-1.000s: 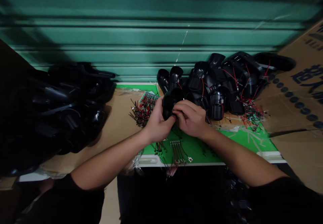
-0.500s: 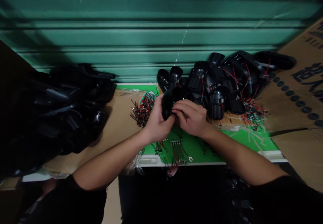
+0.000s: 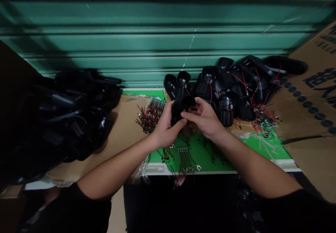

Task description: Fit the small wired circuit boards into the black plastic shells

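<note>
A glossy black rounded part [image 3: 181, 107] is held over the green board [image 3: 204, 145] at the middle of the view. My left hand [image 3: 168, 124] grips its left side, with the thumb along its lower edge. On the other side, my right hand [image 3: 206, 117] holds the same part, its thumb on the front edge and its fingers curled behind. Left of my hands lies a bundle of small strips with red and black wires [image 3: 152, 115]. Below them on the board sits another wired strip [image 3: 183, 150].
Many black parts are heaped on the left [image 3: 78, 121]. More black parts with red wires [image 3: 228, 105] stand at the right, beside a wire tangle [image 3: 264, 119]. A cardboard box [image 3: 312, 89] borders the right side; a green slatted wall [image 3: 126, 44] rises behind.
My right fingers have gone from a pinch at the part's front edge to a wrap around its right side. The part has turned a little in my hands.
</note>
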Available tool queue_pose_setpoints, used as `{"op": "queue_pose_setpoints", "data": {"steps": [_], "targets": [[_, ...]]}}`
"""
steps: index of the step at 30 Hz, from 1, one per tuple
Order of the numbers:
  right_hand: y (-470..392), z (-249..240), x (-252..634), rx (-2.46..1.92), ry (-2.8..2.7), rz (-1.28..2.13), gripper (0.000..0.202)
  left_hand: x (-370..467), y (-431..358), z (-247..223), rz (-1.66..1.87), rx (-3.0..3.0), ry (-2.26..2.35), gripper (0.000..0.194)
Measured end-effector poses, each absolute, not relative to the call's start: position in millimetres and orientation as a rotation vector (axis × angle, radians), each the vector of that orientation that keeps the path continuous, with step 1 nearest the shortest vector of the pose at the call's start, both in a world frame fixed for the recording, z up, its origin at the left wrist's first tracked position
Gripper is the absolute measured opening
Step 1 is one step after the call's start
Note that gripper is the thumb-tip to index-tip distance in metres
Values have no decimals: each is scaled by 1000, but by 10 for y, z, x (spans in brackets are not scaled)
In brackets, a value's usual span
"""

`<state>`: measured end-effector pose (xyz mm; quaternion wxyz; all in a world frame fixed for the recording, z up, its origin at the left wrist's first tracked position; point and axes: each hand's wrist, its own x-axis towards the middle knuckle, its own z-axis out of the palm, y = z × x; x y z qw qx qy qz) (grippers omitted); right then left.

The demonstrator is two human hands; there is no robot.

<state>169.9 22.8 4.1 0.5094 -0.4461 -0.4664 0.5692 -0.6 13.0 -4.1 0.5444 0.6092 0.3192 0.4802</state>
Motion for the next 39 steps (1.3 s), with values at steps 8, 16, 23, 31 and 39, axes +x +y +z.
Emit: {"op": "queue_pose_setpoints", "data": {"steps": [8, 16, 23, 31, 39], "targets": [[222, 201, 1786, -944, -989, 1532, 34, 16, 138, 5, 1054, 1190, 775, 44], [199, 106, 1720, -963, -1099, 1532, 30, -15, 155, 109, 1111, 1106, 815, 34], [163, 115, 1683, -1042, -1250, 1544, 33, -42, 246, 43, 1177, 1058, 830, 32], [120, 85, 1649, -1168, -1666, 1266, 25, -91, 321, 7, 1278, 1073, 939, 31], [191, 276, 1874, -1098, -1384, 1085, 34, -178, 340, 98, 1155, 1187, 820, 36]]}}
